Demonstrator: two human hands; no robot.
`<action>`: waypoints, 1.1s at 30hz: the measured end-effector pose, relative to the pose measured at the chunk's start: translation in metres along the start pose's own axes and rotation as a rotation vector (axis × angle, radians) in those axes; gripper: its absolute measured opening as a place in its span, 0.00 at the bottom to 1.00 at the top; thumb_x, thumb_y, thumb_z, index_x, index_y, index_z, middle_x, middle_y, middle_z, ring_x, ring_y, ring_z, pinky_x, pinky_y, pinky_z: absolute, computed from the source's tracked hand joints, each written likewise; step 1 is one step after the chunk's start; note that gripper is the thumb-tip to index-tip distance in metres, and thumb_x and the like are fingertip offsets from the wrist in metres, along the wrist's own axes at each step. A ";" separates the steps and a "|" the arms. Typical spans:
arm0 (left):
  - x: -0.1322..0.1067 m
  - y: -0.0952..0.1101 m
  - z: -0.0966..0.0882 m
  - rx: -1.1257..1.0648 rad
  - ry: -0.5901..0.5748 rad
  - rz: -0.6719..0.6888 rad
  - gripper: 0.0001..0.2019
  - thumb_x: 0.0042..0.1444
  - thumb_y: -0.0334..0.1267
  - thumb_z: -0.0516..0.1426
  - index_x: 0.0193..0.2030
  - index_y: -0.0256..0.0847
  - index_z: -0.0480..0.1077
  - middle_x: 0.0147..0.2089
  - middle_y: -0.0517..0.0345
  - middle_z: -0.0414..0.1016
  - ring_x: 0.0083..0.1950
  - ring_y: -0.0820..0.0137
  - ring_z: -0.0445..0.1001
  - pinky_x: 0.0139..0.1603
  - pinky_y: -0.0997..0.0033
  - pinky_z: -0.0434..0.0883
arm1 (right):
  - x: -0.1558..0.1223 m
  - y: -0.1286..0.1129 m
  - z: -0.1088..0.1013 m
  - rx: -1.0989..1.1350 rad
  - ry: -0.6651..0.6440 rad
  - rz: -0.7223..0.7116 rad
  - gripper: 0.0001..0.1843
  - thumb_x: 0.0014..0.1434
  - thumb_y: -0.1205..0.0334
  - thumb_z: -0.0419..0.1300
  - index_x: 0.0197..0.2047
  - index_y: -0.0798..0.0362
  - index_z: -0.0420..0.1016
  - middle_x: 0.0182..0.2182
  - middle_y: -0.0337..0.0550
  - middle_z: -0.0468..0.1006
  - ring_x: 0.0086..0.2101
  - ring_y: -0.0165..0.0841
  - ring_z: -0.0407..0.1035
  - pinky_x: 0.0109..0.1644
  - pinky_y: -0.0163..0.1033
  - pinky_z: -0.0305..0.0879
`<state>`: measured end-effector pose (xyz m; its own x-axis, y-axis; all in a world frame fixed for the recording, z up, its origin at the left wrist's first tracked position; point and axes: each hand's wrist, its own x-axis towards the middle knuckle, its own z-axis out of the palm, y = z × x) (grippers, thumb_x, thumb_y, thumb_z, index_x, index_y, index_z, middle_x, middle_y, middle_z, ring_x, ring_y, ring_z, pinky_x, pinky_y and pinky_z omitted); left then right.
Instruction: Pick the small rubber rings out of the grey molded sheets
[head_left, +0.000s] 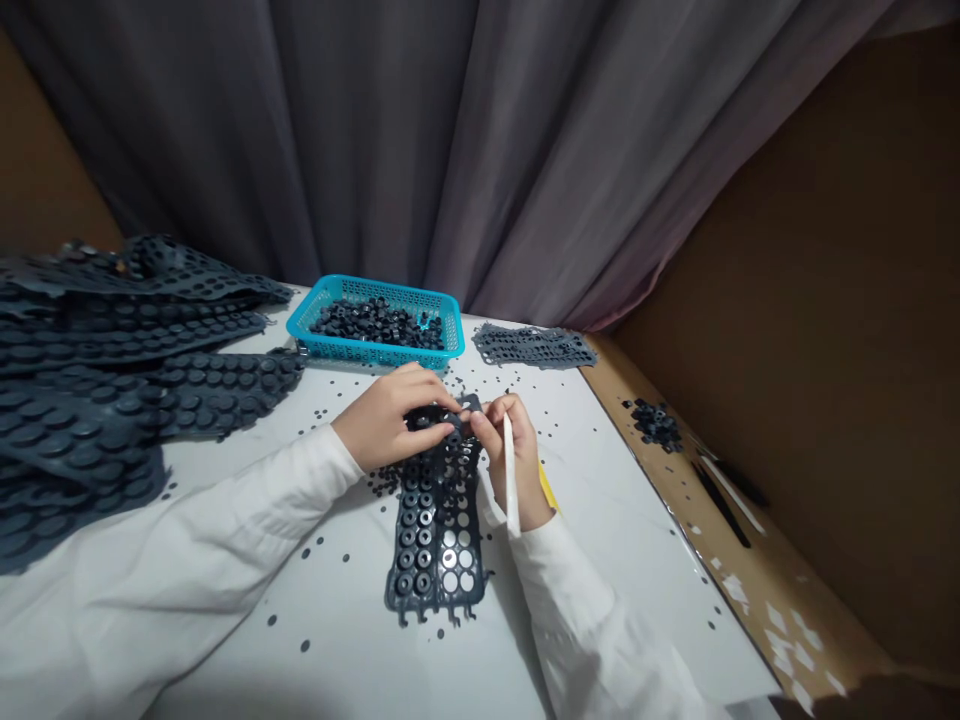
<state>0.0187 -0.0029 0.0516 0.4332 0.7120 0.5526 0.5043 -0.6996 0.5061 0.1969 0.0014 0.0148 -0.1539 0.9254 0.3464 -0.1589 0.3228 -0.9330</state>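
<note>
A black rubber sheet (437, 535) lies lengthwise in front of me on the white table. Thick ring-shaped pieces stand in its left rows, while many holes in its right rows show white through them. My left hand (401, 412) reaches over the sheet's far end, thumb and fingers closed on it beside one ring piece. In my right hand (517, 450) is a slim white stick-like tool (511, 475), slanting up between the fingers. The right thumb and fingertips meet at the sheet's far right edge, close to the left fingertips. What exactly the fingertips pinch is hidden.
A blue basket (300, 335) of small black pieces stands behind my hands. Large dark rubber sheets (75, 420) pile up at left. One perforated sheet (534, 346) lies back right. Black pieces (655, 425) and a dark tool (724, 505) rest on the brown ledge. Small black discs litter the table.
</note>
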 end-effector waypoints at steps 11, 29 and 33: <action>-0.005 -0.009 0.017 -0.412 -0.028 -0.306 0.10 0.52 0.36 0.59 0.42 0.40 0.70 0.41 0.58 0.74 0.45 0.66 0.71 0.49 0.67 0.66 | 0.000 -0.002 -0.004 -0.154 0.182 -0.143 0.09 0.60 0.54 0.55 0.38 0.50 0.65 0.32 0.36 0.70 0.35 0.30 0.65 0.43 0.39 0.60; -0.011 -0.013 0.024 -0.429 0.180 -0.270 0.16 0.55 0.33 0.57 0.51 0.43 0.63 0.48 0.55 0.72 0.44 0.70 0.72 0.46 0.71 0.68 | 0.004 -0.008 -0.014 -0.049 0.023 -0.080 0.05 0.55 0.59 0.63 0.35 0.48 0.80 0.42 0.42 0.78 0.47 0.36 0.70 0.55 0.46 0.63; -0.012 -0.015 0.026 -0.424 0.190 -0.284 0.15 0.55 0.34 0.57 0.50 0.42 0.64 0.41 0.58 0.74 0.41 0.70 0.73 0.44 0.72 0.68 | -0.001 -0.002 -0.006 0.035 0.038 0.092 0.09 0.56 0.56 0.62 0.38 0.49 0.78 0.38 0.42 0.80 0.43 0.36 0.72 0.53 0.47 0.64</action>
<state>0.0251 0.0005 0.0203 0.1618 0.8806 0.4454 0.2189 -0.4721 0.8539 0.2034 0.0009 0.0160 -0.1325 0.9580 0.2544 -0.1796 0.2292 -0.9567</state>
